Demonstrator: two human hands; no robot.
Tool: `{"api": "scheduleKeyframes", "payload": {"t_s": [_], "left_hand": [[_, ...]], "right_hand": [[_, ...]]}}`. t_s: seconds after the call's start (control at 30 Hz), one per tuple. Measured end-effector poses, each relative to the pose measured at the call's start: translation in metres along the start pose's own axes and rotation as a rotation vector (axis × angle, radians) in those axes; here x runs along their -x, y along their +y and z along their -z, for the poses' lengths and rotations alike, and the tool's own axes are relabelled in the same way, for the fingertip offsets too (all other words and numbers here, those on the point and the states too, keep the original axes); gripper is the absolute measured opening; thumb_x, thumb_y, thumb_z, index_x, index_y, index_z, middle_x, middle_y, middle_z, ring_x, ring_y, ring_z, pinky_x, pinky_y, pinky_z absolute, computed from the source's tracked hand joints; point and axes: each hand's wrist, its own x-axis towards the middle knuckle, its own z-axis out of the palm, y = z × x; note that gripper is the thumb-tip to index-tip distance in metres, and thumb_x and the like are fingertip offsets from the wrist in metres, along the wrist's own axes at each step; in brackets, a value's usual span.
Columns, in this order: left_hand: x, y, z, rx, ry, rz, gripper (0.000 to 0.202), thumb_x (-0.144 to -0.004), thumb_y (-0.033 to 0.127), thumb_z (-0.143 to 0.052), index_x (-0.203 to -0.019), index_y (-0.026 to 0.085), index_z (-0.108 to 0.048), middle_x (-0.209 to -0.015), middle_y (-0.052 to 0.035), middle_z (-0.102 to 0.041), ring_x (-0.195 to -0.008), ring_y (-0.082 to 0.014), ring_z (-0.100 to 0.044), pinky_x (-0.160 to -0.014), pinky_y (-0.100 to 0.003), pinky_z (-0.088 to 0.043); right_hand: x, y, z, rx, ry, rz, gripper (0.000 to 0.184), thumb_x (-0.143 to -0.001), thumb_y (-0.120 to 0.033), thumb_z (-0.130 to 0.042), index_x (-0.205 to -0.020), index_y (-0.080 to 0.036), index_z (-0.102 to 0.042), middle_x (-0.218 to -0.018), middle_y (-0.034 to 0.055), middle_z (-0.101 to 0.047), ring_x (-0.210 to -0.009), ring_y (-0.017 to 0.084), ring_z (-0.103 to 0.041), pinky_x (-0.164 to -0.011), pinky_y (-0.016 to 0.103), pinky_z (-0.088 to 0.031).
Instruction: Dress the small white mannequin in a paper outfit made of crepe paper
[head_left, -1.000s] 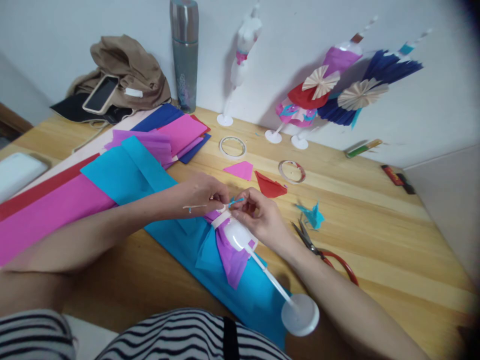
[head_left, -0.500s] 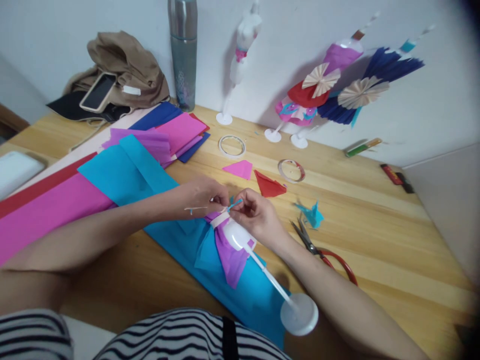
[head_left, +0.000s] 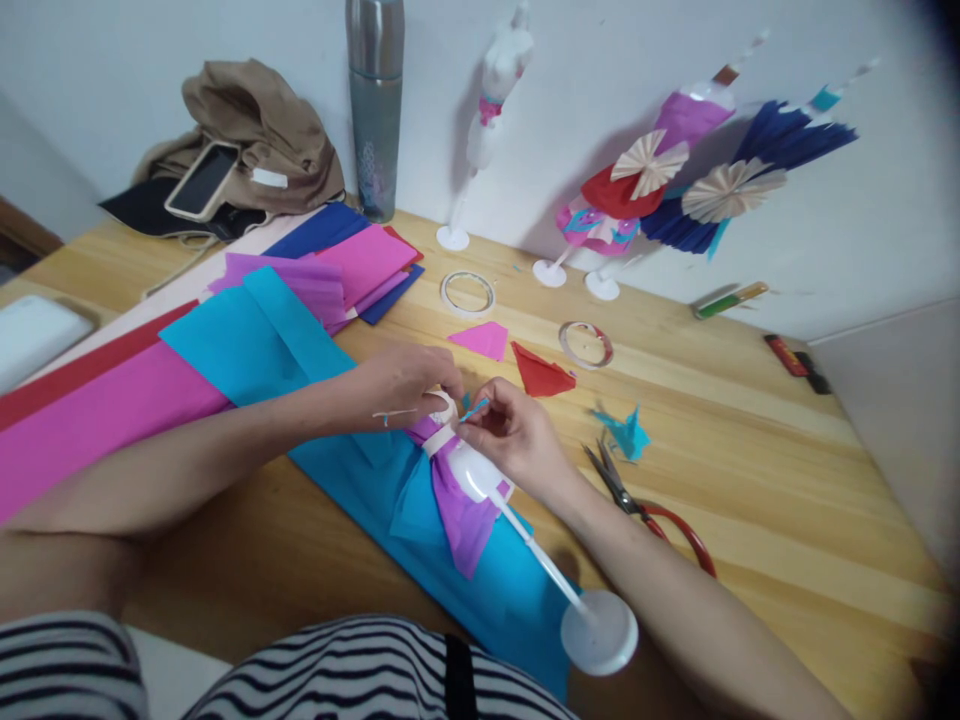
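Observation:
A small white dress-form mannequin (head_left: 474, 472) lies tilted across blue paper, its stand and round base pointing toward me. Purple paper (head_left: 459, 520) and blue paper wrap it like a dress, with a pale band (head_left: 439, 440) at the waist. My left hand (head_left: 420, 378) is closed at the mannequin's upper end, fingers curled over it beside a pale textured patch; its fingertips are partly hidden. Between thumb and finger, my right hand (head_left: 514, 430) pinches a thin blue paper strip (head_left: 475, 409) close to the mannequin's side.
Open red-handled scissors (head_left: 626, 495) and a blue paper scrap (head_left: 630, 433) lie right of my hands. Beyond are two tape rolls (head_left: 467, 293), pink and red scraps. Dressed mannequins (head_left: 637, 190) and a steel bottle (head_left: 375, 120) stand along the wall. Coloured paper sheets (head_left: 225, 340) cover the left.
My left fingers have lifted slightly away from the blue strip, and the pale textured patch beneath them now shows. The right hand keeps its pinch. The view has shifted slightly.

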Motion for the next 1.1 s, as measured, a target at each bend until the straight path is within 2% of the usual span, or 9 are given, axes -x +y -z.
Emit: {"api": "scheduleKeyframes", "payload": {"t_s": [0.17,0.3,0.47,0.63,0.77,0.87,1.0,1.1], "left_hand": [[-0.006,-0.011,-0.01,-0.105,0.029,-0.073,0.02,-0.081,0.008,-0.062,-0.09,0.02,-0.075,-0.1,-0.0052,-0.072,-0.098,-0.0199,-0.063,-0.087,-0.028,-0.046],[-0.009,-0.017,-0.017,-0.088,0.071,-0.119,0.017,-0.081,0.007,-0.061,-0.083,0.019,-0.073,-0.103,-0.0059,-0.073,-0.104,-0.0208,-0.063,-0.095,-0.031,-0.046],[-0.008,-0.013,-0.012,-0.022,0.048,-0.107,0.023,-0.083,0.005,-0.057,-0.089,0.019,-0.075,-0.101,-0.006,-0.074,-0.101,-0.0194,-0.066,-0.093,-0.029,-0.047],[-0.005,-0.018,-0.01,0.032,0.09,-0.068,0.023,-0.089,0.008,-0.055,-0.094,0.017,-0.076,-0.098,-0.0067,-0.076,-0.095,-0.0188,-0.068,-0.089,-0.029,-0.048],[-0.001,-0.018,-0.008,0.105,0.152,-0.002,0.025,-0.091,0.012,-0.055,-0.106,0.016,-0.074,-0.105,-0.0075,-0.077,-0.102,-0.0193,-0.069,-0.093,-0.027,-0.049],[0.0,-0.016,-0.008,0.112,0.163,0.017,0.029,-0.091,0.01,-0.051,-0.107,0.015,-0.075,-0.105,-0.0068,-0.078,-0.1,-0.0189,-0.069,-0.093,-0.027,-0.049],[-0.003,-0.015,-0.01,0.121,0.111,-0.003,0.03,-0.09,0.009,-0.05,-0.106,0.016,-0.075,-0.105,-0.0065,-0.078,-0.098,-0.0186,-0.07,-0.09,-0.027,-0.049],[-0.006,-0.014,-0.01,0.118,0.048,-0.02,0.026,-0.088,0.009,-0.052,-0.097,0.018,-0.075,-0.099,-0.0041,-0.078,-0.091,-0.0179,-0.07,-0.083,-0.026,-0.049]], "right_hand": [[-0.002,-0.001,0.0,-0.038,-0.014,-0.029,0.024,-0.071,-0.036,-0.072,-0.076,-0.025,-0.051,-0.069,-0.0007,-0.059,-0.061,0.016,-0.053,-0.058,0.03,-0.044],[-0.002,-0.005,0.002,-0.092,-0.014,0.001,0.023,-0.073,-0.036,-0.07,-0.076,-0.024,-0.05,-0.068,-0.0018,-0.056,-0.062,0.015,-0.05,-0.057,0.028,-0.041],[-0.001,-0.006,0.001,-0.138,0.013,-0.001,0.035,-0.074,-0.044,-0.076,-0.081,-0.025,-0.048,-0.072,-0.0016,-0.061,-0.064,0.015,-0.054,-0.06,0.029,-0.045],[0.0,-0.003,-0.001,-0.11,0.015,-0.006,0.044,-0.073,-0.051,-0.079,-0.089,-0.026,-0.045,-0.074,-0.0014,-0.065,-0.063,0.016,-0.057,-0.061,0.031,-0.047],[0.0,-0.002,-0.003,-0.112,0.008,-0.005,0.042,-0.074,-0.046,-0.077,-0.092,-0.027,-0.044,-0.074,-0.002,-0.066,-0.063,0.017,-0.058,-0.062,0.033,-0.048],[0.0,-0.001,-0.004,-0.107,0.003,0.008,0.037,-0.075,-0.039,-0.074,-0.094,-0.027,-0.045,-0.073,-0.003,-0.064,-0.063,0.017,-0.059,-0.062,0.032,-0.048],[0.001,-0.001,-0.005,-0.109,-0.007,0.012,0.033,-0.075,-0.035,-0.071,-0.095,-0.026,-0.046,-0.072,-0.0041,-0.063,-0.062,0.016,-0.058,-0.061,0.031,-0.046],[0.001,-0.002,-0.005,-0.118,-0.002,0.024,0.029,-0.076,-0.033,-0.07,-0.092,-0.026,-0.047,-0.071,-0.0039,-0.062,-0.062,0.015,-0.058,-0.06,0.03,-0.045]]}}
